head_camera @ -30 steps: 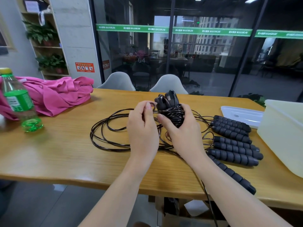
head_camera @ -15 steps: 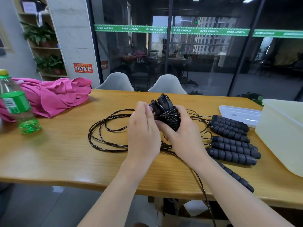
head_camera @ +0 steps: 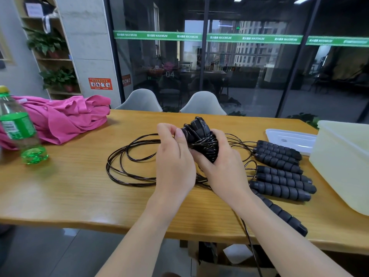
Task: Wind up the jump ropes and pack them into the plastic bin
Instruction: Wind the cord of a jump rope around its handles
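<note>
Behind table (head_camera: 79,188), green "MAXIMUM" glass banner (head_camera: 159,36)

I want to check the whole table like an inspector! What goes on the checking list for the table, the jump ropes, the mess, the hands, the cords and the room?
Surface: wooden table, hands working over its middle.
Job's things: wound rope bundle held in both hands; foam rope handles lying in a row at right; plastic bin at right edge, its lid flat beside it.
Clutter: green bottle, pink cloth at left.
Grippers: left hand pinches the bundle's top; right hand grips the bundle.
Cables: loose black cord looped on the table; one strand hangs over the near edge.
Surroundings: two grey chairs, glass wall, plant shelves.
</note>
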Demonstrator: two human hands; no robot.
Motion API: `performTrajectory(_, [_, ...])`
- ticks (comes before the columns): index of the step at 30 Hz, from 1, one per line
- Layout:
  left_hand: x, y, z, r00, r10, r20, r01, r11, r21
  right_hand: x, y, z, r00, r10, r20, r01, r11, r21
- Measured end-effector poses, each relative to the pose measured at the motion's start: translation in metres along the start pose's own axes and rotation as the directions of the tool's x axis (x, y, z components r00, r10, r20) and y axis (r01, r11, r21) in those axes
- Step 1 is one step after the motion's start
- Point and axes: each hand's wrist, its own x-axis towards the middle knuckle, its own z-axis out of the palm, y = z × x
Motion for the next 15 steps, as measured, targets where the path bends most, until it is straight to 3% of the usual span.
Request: performTrajectory(15, [-0.002, -0.003, 0.012, 0.984, 0.126, -0.124, -0.118, 0.99, 0.073, -0.001, -0.001, 0.0, 0.999, 0.039, 0.011, -0.04, 0.993, 0.108])
